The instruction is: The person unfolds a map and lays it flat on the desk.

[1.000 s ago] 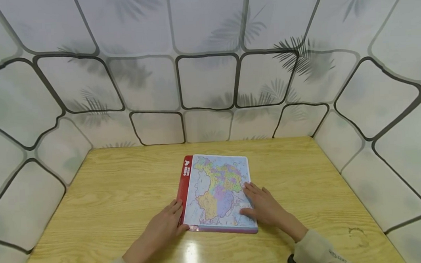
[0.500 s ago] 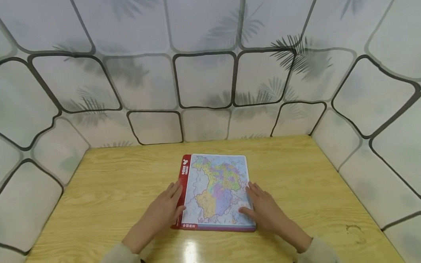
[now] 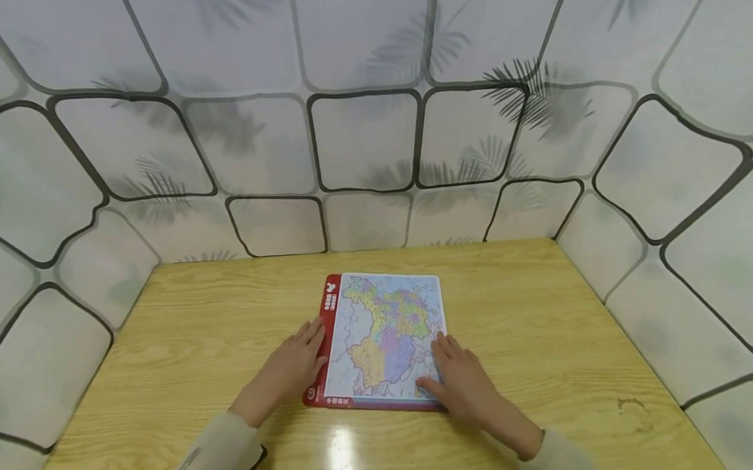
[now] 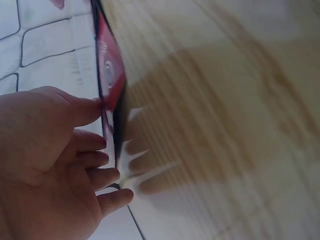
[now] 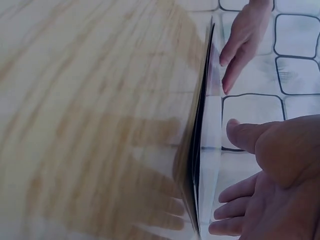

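A flat rectangular map board (image 3: pixel 392 351) with a red left border lies on the wooden table, its printing turned sideways. My left hand (image 3: pixel 292 366) rests along that red border, fingers extended and pointing away from me. Over the lower right edge and part of the printed map lies my right hand (image 3: pixel 466 385), its thumb spread inward. The left wrist view shows the red corner of the board (image 4: pixel 111 65) beside the thumb. From the right wrist, the board's thin dark edge (image 5: pixel 200 130) is seen side-on, close to the fingers. Both palms' contact is partly hidden.
Pale wood-grain table (image 3: pixel 214 307) surrounds the board. A white wall covering (image 3: pixel 368 139) with dark outlines and leaf prints encloses the back and both sides. Light glares on the tabletop near the front.
My left hand has slid away from me along the red border, uncovering the near left corner. My right hand has shifted slightly left and toward me. The board has barely moved.
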The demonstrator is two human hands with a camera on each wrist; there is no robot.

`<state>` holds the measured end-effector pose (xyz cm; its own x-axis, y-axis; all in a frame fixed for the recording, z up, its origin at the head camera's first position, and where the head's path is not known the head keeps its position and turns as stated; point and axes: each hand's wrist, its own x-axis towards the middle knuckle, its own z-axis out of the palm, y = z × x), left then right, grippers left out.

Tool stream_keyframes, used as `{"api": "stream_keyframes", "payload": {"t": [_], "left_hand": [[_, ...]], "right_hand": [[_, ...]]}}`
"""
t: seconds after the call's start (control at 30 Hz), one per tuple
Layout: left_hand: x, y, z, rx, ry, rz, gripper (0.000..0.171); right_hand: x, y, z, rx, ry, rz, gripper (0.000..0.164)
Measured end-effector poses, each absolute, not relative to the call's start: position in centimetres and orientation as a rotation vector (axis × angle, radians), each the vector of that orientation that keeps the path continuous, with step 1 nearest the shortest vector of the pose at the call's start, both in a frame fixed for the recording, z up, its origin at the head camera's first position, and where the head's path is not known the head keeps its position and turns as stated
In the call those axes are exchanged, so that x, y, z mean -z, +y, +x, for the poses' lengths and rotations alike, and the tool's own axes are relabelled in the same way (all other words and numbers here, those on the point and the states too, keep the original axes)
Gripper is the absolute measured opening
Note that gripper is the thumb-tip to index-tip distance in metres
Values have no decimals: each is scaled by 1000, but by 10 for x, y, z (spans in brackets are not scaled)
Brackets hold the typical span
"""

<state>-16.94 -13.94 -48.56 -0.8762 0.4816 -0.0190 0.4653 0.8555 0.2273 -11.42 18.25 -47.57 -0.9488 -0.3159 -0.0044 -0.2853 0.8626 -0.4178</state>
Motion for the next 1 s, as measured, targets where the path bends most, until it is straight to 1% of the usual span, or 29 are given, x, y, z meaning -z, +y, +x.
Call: {"api": "stream_keyframes", "payload": {"t": [0.2, 0.43, 0.77, 1.0], "left_hand": [[488, -139, -170, -277, 2907, 723, 58], [481, -137, -163, -306, 2905, 718, 58], [481, -140, -143, -282, 2910, 704, 60], [479, -140, -138, -296, 2919, 712, 60]], "right_hand": [[481, 182, -116, 548, 2918, -447, 75], [483, 185, -121, 493, 2948, -500, 72], [486, 194, -132, 534, 2913, -578, 70], [489, 197, -135, 575, 2914, -597, 70]]}}
